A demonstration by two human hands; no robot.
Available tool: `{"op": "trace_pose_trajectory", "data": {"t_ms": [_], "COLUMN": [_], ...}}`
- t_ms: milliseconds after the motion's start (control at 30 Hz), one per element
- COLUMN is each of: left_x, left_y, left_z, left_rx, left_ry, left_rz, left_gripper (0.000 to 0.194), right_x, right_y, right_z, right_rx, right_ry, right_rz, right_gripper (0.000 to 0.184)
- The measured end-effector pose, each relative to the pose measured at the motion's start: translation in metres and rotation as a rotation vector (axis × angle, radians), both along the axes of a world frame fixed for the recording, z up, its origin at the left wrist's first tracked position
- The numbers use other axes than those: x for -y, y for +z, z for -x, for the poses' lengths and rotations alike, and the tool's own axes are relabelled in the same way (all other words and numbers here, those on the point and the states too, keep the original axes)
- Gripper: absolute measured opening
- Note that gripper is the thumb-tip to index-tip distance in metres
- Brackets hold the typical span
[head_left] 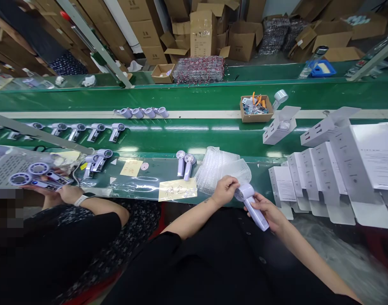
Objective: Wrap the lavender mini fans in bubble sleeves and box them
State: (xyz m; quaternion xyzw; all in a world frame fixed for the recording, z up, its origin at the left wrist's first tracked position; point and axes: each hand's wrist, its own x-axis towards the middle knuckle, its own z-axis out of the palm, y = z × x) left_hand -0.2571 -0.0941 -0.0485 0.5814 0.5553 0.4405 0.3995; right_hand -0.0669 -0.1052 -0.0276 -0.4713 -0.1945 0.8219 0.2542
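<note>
The right hand [270,210] grasps a lavender handheld fan [258,217] by its handle, at the near edge of the table [160,163]. The left hand's [225,191] bent fingers meet the fan's head; whether they pinch it, I cannot tell. Bubble-wrap pouches [217,167] lie just beyond.

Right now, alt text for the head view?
A person's right hand grips a lavender handheld fan by its handle while the left hand touches its head. Beyond, bubble wrap and two similar fans lie on a green workbench; white boxes at right, a co-worker at left.
</note>
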Motion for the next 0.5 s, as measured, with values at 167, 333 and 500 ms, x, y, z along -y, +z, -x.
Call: {"op": "trace_pose_trajectory", "data": {"t_ms": [167,333,500], "left_x": [0.001,-0.02,-0.015], "left_y": [0.008,0.006,0.013], "left_z": [0.009,0.005,0.005], "left_rx": [-0.157,-0.309,-0.723], "left_ry": [-0.129,-0.378,-0.521], "left_rz": [-0.07,0.188,-0.282], "left_gripper": [0.016,0.017,0.024], "right_x": [0.0,0.002,0.002], "right_y": [0.007,0.002,0.006], "right_z": [-0.004,-0.005,-0.008], "right_rx": [0.038,0.156,0.111], "right_ry": [0.013,-0.006,-0.054], "right_rz": [-0.028,-0.037,-0.006], "right_gripper": [0.055,0.063,0.052]}}
